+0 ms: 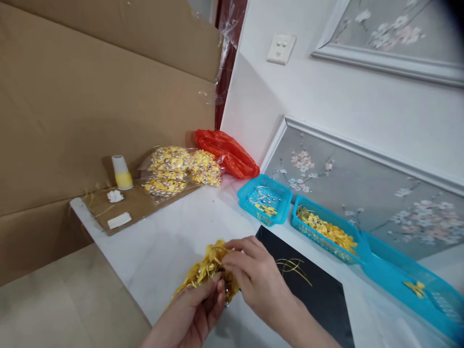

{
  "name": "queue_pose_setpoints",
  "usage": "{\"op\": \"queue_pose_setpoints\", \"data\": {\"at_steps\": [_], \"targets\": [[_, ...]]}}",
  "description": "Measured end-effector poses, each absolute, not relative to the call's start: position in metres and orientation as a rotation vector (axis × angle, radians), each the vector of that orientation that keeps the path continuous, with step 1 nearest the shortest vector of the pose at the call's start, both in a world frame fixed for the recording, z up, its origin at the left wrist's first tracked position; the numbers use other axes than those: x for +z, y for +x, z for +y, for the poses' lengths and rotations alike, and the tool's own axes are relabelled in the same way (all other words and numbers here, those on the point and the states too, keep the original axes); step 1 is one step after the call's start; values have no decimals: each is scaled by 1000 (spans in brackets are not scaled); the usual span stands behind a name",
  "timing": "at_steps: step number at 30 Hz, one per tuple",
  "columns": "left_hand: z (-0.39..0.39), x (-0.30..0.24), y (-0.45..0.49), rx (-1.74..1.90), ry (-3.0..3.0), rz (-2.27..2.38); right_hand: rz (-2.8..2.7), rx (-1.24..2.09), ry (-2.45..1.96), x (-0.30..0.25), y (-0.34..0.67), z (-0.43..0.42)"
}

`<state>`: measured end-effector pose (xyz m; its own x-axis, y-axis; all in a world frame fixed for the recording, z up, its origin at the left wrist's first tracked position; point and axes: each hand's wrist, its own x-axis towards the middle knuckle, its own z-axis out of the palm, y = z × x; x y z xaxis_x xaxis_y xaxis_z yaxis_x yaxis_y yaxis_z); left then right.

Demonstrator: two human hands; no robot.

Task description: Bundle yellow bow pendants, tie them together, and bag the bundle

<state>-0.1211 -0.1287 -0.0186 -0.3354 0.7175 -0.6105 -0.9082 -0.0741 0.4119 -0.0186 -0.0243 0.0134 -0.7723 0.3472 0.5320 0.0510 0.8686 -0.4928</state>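
Observation:
A bunch of yellow artificial flowers (207,265) with silvery beads and gold wire stems is held up over the white table. My left hand (199,309) grips it from below, thumb and fingers closed on the stems. From the right, my right hand (255,270) has its fingers closed on the upper right side of the same bunch; the fingertips are partly hidden among the petals. Beside my right hand, loose gold wires (293,268) lie on a black board (319,295).
Along the wall stand a small blue basket (264,217) of beads and yellow pieces, a blue basket (322,253) of yellow flowers, and a long blue tray (387,275). Further back lie bagged yellow flowers (168,171), a red plastic bag (228,152) and a yellow-white cone (122,173) on cardboard (145,212).

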Motion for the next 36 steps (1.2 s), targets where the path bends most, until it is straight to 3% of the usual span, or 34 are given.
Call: {"op": "queue_pose_setpoints", "data": {"at_steps": [5, 11, 14, 19, 22, 29, 36], "targets": [[-131, -21, -120, 1723, -281, 884, -2492, 331, -311, -4, -12, -31], [-132, -24, -118, 1736, -319, 844, -2398, 306, -348, -13, -12, -39], [-131, -23, -118, 1732, -316, 859, -2270, 582, -405, -4, -16, -39], [-128, -17, -118, 1715, -320, 926, -2003, 1354, -713, 23, -29, -16], [-127, -16, -118, 1691, -322, 923, -1833, 1564, -737, 35, -35, 5], [-124, -10, -119, 1656, -331, 931, -2250, 808, -509, 20, -23, -4], [-128, -15, -117, 1654, -266, 900, -2435, 470, -450, -12, -7, -34]]}}
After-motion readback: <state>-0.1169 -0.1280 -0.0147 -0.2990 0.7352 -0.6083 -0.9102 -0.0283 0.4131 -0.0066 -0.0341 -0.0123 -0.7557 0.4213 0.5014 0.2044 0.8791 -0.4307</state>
